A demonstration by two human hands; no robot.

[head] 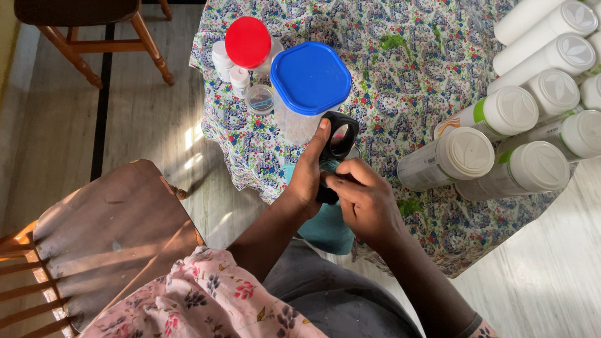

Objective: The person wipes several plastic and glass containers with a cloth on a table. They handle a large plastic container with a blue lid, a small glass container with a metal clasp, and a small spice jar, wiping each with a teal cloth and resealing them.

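My left hand [309, 172] grips a black bottle cap with a loop handle [339, 135], its thumb stretched up along the side. My right hand [364, 198] closes over the lower part of the same black piece from the right. Under both hands a teal bottle or cloth [327, 227] shows, mostly hidden by them. Just beyond the hands stands a clear jar with a blue lid [310, 77] on the floral tablecloth [405, 83].
A jar with a red lid [248, 41], small white bottles [223, 57] and a small clear cup [259, 98] sit at the table's left. Several white canisters [514, 112] lie stacked at the right. A wooden chair [107, 231] stands close at my left, another chair [84, 13] farther off.
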